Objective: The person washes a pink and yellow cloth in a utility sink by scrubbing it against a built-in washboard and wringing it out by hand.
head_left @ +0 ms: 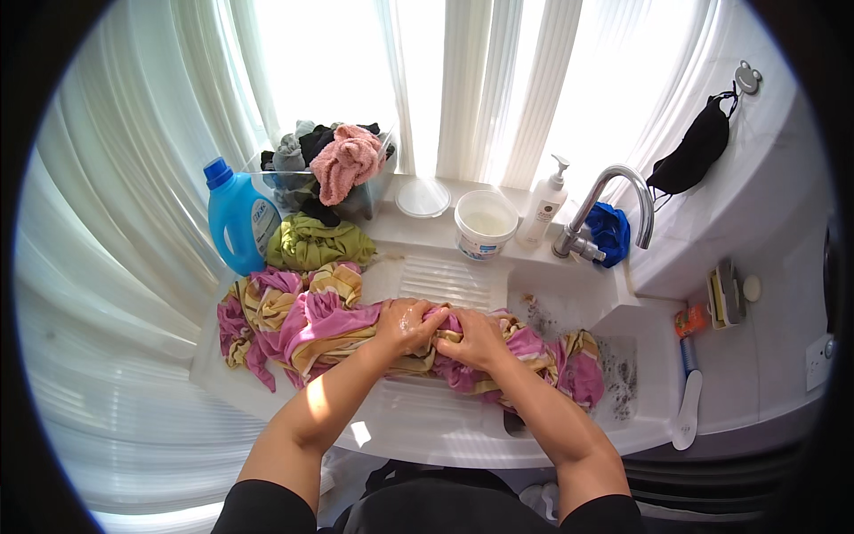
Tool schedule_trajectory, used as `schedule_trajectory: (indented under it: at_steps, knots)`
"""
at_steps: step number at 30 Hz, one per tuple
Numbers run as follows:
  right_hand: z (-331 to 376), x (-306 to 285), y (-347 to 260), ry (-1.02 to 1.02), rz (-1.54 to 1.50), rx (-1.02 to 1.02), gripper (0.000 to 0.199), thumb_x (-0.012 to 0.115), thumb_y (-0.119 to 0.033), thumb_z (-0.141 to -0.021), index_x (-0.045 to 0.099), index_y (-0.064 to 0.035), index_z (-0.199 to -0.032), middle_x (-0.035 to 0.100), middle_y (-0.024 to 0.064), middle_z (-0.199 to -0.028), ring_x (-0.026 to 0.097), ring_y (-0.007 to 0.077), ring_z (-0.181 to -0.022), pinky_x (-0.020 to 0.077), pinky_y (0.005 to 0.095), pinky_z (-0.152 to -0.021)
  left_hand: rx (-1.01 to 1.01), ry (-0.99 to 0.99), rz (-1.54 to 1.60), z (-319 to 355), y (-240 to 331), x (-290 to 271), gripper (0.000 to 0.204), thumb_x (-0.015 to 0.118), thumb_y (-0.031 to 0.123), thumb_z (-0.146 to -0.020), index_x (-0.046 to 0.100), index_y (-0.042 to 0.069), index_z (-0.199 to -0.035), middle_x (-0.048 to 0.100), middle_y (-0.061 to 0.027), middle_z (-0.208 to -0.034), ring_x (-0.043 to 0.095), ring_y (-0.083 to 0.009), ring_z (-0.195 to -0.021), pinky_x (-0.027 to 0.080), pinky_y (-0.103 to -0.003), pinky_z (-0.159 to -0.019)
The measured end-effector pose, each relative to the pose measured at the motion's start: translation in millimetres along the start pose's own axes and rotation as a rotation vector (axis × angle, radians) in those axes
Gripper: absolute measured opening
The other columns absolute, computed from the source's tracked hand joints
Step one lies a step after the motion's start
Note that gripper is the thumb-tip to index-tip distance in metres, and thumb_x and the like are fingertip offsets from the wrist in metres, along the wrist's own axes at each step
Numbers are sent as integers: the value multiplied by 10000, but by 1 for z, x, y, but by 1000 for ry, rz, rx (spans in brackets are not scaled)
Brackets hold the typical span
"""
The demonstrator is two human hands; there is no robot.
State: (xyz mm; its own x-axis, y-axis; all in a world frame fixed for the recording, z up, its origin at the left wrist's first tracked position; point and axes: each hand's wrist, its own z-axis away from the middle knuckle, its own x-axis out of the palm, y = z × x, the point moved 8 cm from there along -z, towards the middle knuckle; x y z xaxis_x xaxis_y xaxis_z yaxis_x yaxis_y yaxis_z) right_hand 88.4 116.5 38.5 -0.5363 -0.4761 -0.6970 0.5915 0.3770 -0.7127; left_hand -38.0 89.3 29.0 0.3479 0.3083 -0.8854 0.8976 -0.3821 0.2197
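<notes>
A long wet cloth (307, 325), striped pink and yellow, lies bunched across the ribbed washboard (445, 283) of a white laundry sink (249, 396). Its right end hangs into the basin, where suds show. My left hand (407, 326), with foam on its back, grips the cloth near the middle. Close beside it, almost touching, my right hand (471, 338) is closed on the same cloth. Folds of fabric hide some of my fingertips. Behind the cloth's left part sits a crumpled olive-green garment (320, 242).
A blue detergent bottle (238, 222) and a clear bin of clothes (378, 191) stand back left. Along the rear ledge are a round lid (422, 198), a white tub (486, 222), a pump bottle (543, 209) and a curved faucet (614, 191). A white brush (688, 409) lies at right.
</notes>
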Motion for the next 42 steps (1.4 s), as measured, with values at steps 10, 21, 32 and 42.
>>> schedule_trajectory:
  at_steps: [10, 21, 32, 42]
  knots:
    - [-16, 5, 38, 104, 63, 234, 385, 579, -394, -827, 667, -61, -998, 649, 198, -1099, 598, 344, -1086, 405, 498, -907, -351, 119, 95, -17, -6, 27, 297, 648, 327, -859, 599, 70, -719, 621, -164, -693, 621, -355, -674, 464, -456, -608]
    - [115, 26, -30, 426, 517, -575, 759, 699, -515, -700, 549, -64, -1291, 550, 169, -1323, 536, 345, -1182, 342, 554, -991, 107, 136, 157, 78, 63, -46, 582, 688, 513, -807, 614, 81, -1191, 602, -130, -1108, 561, -318, -1067, 346, -508, -986]
    - [-20, 5, 20, 30, 159, 216, 474, 572, -455, -818, 696, -26, -976, 628, 224, -1210, 562, 380, -1141, 410, 530, -934, -412, -276, 164, -20, -31, 45, 308, 561, 371, -934, 726, 112, -957, 663, -125, -1163, 578, -345, -1104, 368, -628, -962]
    - [33, 15, 10, 413, 322, -263, 251, 597, -296, -809, 640, -89, -944, 629, 111, -927, 593, 314, -871, 436, 447, -802, -305, 124, 91, 23, 14, 16, 188, 704, 252, -816, 629, 81, -801, 627, -70, -786, 587, -302, -823, 422, -465, -760]
